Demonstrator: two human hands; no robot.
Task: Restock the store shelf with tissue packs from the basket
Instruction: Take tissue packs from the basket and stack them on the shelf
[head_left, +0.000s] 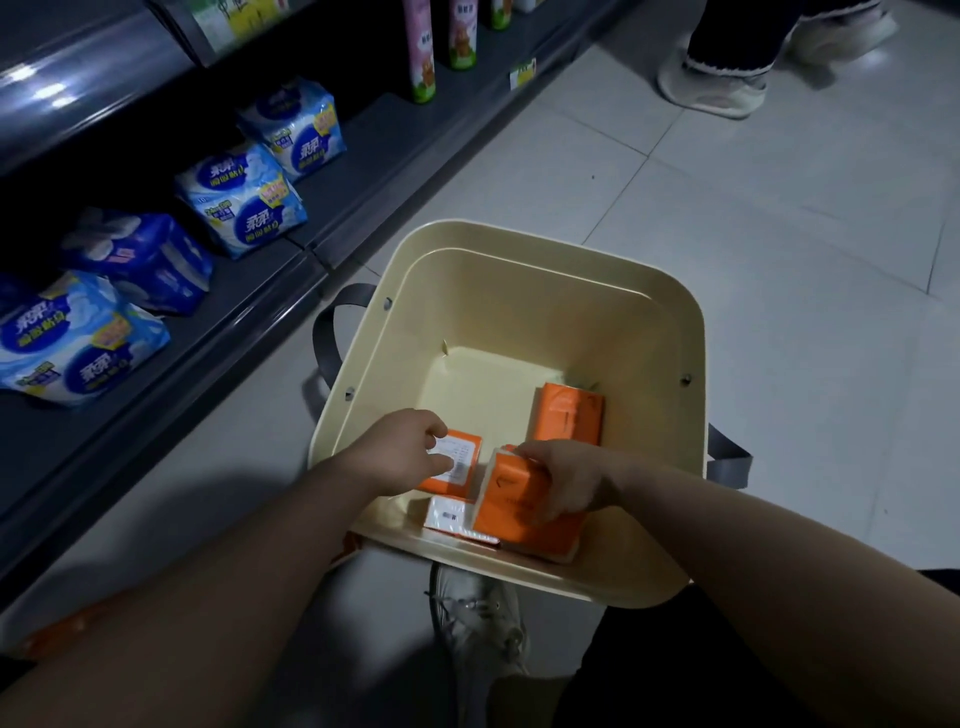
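Head view: person is crouching over a cream basket that is sitting on the tiled floor, just beside the bottom shelf.

Both hands are reaching inside the basket. Left hand is pinching the labelled pack, an orange tissue pack lying flat with its white label up: fingers curled at its edge, thumb on the label. Right hand is gripping the tilted pack, fingers curled over its top, the pack leaning against the near wall.

A third pack is lying flat farther in, untouched. A fourth pack, white label showing, is wedged between the two held ones at the near wall.

Blue-and-white packets are lining the shelf. Grey handle is hanging off the basket's left side. The person's own shoe is showing below the basket; someone else's shoe is standing well apart, top right.
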